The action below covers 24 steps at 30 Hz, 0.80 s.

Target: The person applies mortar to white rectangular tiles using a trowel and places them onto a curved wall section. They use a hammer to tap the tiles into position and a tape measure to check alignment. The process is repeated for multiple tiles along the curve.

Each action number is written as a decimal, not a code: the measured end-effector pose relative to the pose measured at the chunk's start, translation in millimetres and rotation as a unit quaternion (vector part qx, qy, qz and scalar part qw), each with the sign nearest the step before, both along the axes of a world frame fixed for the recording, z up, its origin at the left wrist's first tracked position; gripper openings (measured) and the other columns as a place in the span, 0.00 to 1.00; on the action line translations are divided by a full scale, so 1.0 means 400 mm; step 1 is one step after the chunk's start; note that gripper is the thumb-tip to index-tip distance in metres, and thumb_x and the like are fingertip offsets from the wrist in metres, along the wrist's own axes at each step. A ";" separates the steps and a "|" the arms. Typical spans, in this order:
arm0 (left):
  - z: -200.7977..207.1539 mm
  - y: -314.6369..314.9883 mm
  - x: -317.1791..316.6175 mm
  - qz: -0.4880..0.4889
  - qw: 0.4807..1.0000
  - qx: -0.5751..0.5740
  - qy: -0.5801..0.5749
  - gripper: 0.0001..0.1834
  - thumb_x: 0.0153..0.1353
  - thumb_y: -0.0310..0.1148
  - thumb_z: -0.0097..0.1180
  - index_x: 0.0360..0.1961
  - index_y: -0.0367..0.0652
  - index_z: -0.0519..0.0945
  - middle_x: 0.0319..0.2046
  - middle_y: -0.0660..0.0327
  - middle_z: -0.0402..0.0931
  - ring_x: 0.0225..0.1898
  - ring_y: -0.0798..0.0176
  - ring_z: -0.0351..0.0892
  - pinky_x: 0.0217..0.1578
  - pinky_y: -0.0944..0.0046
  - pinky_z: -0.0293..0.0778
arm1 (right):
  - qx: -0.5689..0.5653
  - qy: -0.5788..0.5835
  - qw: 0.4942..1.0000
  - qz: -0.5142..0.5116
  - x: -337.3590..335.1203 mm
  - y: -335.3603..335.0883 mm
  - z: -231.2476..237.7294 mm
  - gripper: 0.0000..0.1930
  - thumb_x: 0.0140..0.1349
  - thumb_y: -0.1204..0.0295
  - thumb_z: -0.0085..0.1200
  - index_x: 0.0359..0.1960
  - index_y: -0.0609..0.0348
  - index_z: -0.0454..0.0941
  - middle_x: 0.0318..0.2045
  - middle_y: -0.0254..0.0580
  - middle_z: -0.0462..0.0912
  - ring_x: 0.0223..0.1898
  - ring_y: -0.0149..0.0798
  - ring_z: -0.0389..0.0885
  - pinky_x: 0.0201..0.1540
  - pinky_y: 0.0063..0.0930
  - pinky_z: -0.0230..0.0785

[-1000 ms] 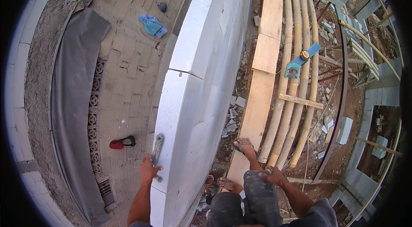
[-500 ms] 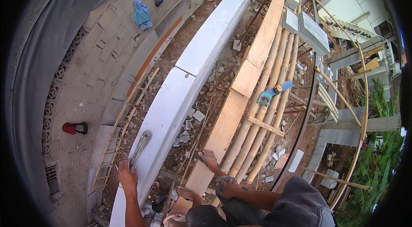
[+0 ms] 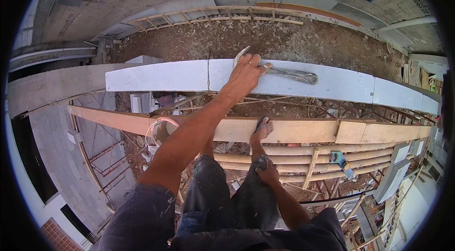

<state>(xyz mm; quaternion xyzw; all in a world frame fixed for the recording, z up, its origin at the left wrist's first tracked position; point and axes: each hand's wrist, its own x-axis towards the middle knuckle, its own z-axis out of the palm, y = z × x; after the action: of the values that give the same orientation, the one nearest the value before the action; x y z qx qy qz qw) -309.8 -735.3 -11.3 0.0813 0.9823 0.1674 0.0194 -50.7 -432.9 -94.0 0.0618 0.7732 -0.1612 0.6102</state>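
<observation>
My left hand [image 3: 246,73] is closed around the metal end of a hand tool with a worn grey handle [image 3: 296,76] and a curved, pale metal part [image 3: 241,55]; my fingers hide much of its head. The handle lies along the top of a row of white blocks [image 3: 341,80], pointing right. A joint between blocks shows just left of the hand. My right hand [image 3: 268,174] rests on my right knee, its fingers lightly bent over the trouser cloth and holding no tool.
Under my sandalled foot runs a plank walkway [image 3: 303,130], with bamboo poles [image 3: 284,168] beside it. A bucket [image 3: 164,130] stands near my left forearm. A teal tool [image 3: 337,157] and grey blocks [image 3: 395,175] sit on the right. Beyond the wall lies a wooden ladder [image 3: 204,16].
My view has swung round, so the block row now runs across it instead of slanting upward. My left hand stays at the tool's end; my right hand remains on the knee.
</observation>
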 end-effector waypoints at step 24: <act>-0.025 0.073 0.100 0.108 0.969 0.212 0.066 0.23 0.61 0.27 0.48 0.59 0.36 0.73 0.64 0.37 0.61 0.70 0.39 0.54 0.72 0.47 0.48 | 0.011 0.021 0.981 0.193 -0.129 0.002 -0.089 0.41 0.54 0.56 0.58 0.66 0.66 0.59 0.59 0.70 0.70 0.62 0.62 0.68 0.65 0.48 0.59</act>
<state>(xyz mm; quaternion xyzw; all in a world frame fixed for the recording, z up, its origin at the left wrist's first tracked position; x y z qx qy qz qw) -269.9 -706.2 -21.1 -0.0117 0.9263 0.3676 -0.0814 -102.5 -431.9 -129.5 -0.0851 0.7847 -0.0328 0.6131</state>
